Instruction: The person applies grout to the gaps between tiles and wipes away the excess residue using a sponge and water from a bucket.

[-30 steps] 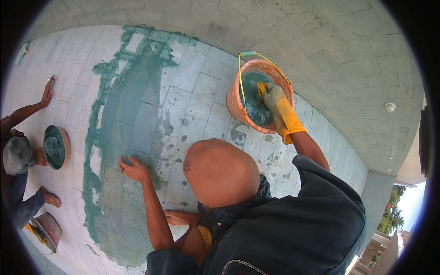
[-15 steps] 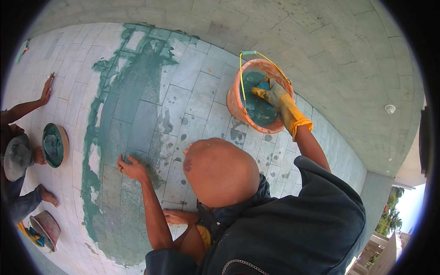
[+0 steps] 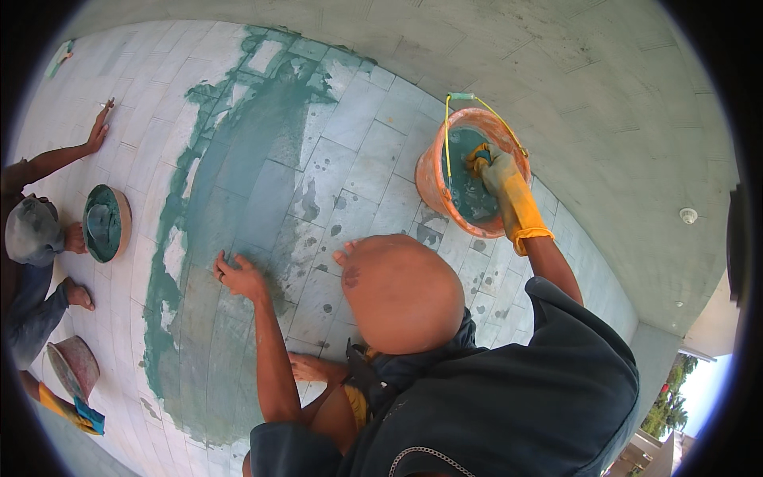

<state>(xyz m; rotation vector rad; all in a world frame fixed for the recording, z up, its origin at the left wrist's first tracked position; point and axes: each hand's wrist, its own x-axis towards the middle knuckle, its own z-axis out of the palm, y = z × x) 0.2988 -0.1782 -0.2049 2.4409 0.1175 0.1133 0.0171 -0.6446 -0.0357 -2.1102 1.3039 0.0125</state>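
Note:
My right hand [image 3: 502,183], in a grey-and-orange rubber glove, reaches into an orange bucket [image 3: 431,173] with a yellow handle. Its fingers are curled around a blue sponge-like pad [image 3: 483,154], mostly hidden by the glove, close to murky green water [image 3: 470,195]. My bare left hand [image 3: 240,276] has its fingers apart and holds nothing. It rests on or just above the tiled floor, where wet green grout [image 3: 230,167] is smeared over the tiles.
At the left, a co-worker's bare arm [image 3: 67,155] stretches over the tiles; the other hand is near a tub of green paste [image 3: 123,230]. A second tub [image 3: 87,354] stands beside a yellow-gloved hand [image 3: 60,404] with something blue. A tiled wall [image 3: 588,103] borders the floor.
My right hand has turned within the bucket, its fingers now more curled around the blue pad. At lower left, the yellow-gloved hand has come out beside its tub. The whole view has shifted slightly.

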